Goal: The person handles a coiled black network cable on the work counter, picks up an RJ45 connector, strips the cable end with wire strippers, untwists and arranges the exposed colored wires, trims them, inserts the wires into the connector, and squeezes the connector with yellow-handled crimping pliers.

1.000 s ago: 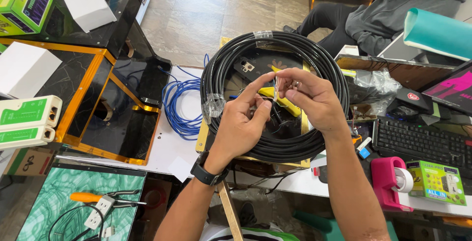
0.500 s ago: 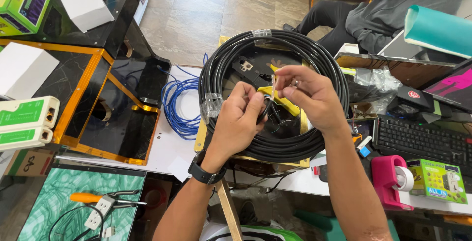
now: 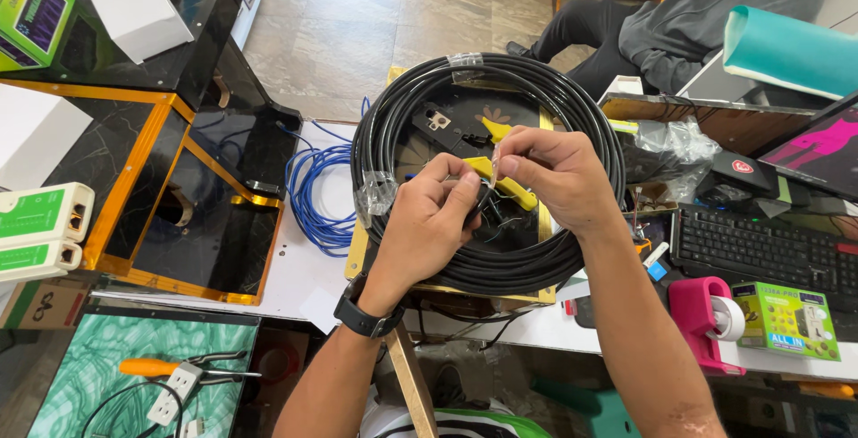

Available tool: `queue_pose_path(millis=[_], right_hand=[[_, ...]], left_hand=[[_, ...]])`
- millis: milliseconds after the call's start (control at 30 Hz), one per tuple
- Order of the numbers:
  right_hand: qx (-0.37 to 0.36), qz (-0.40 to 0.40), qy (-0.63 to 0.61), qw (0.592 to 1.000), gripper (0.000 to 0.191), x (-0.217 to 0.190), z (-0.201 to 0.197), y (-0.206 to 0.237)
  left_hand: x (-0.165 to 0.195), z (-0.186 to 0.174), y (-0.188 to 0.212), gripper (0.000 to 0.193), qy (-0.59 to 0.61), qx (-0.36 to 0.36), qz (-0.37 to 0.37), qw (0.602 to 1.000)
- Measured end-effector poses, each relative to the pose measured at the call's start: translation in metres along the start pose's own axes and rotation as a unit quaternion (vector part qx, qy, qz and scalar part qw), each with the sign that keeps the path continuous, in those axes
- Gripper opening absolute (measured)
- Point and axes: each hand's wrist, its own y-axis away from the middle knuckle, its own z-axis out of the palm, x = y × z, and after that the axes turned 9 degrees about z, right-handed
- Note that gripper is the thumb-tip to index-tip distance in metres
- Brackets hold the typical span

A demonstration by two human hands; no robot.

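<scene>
A big coil of black cable (image 3: 590,134) lies on a gold-edged board in the middle of the head view. Both my hands meet over its open centre. My left hand (image 3: 427,228), with a black watch on the wrist, pinches the thin black cable end (image 3: 483,207) between thumb and fingers. My right hand (image 3: 556,174) pinches a small clear plug (image 3: 493,157) at that cable end, fingertips almost touching the left ones. A black crimping tool with yellow handles (image 3: 518,195) lies inside the coil, partly hidden under my hands.
A loose blue cable bundle (image 3: 315,197) lies left of the coil beside a black-and-orange glass cabinet (image 3: 134,161). A keyboard (image 3: 760,250), pink tape dispenser (image 3: 704,313) and green box (image 3: 786,317) sit right. A white-green tester (image 3: 40,214) stands left. A seated person (image 3: 679,18) is behind.
Both hands stay over the coil's centre. The fingertips have drawn slightly closer around the cable end and plug; nothing was picked up or let go.
</scene>
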Motion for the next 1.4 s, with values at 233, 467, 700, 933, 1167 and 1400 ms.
queue_pose_path(millis=[233, 467, 700, 933, 1167, 1400], right_hand=[[-0.008, 0.020, -0.028, 0.999, 0.006, 0.006, -0.004, 0.003], [-0.024, -0.042, -0.040, 0.998, 0.015, 0.002, 0.001, 0.006], [-0.017, -0.043, -0.015, 0.999, 0.032, -0.006, 0.010, 0.004], [-0.022, -0.045, -0.036, 0.998, 0.036, -0.002, 0.006, 0.006], [-0.014, -0.065, -0.017, 0.998, 0.033, 0.002, 0.004, 0.006], [0.015, -0.048, 0.003, 0.999, 0.027, -0.004, 0.007, 0.006]], left_hand=[[-0.010, 0.000, 0.005, 0.019, 0.038, 0.022, 0.009, 0.999], [-0.017, -0.001, 0.005, 0.017, 0.109, 0.041, 0.020, 0.993], [-0.013, -0.001, 0.005, 0.018, 0.036, 0.022, 0.019, 0.999], [-0.012, -0.001, 0.004, 0.019, 0.039, 0.025, 0.009, 0.999], [-0.015, -0.002, 0.005, 0.018, 0.088, 0.029, 0.003, 0.996], [-0.019, -0.003, 0.006, 0.019, 0.116, 0.031, 0.028, 0.992]])
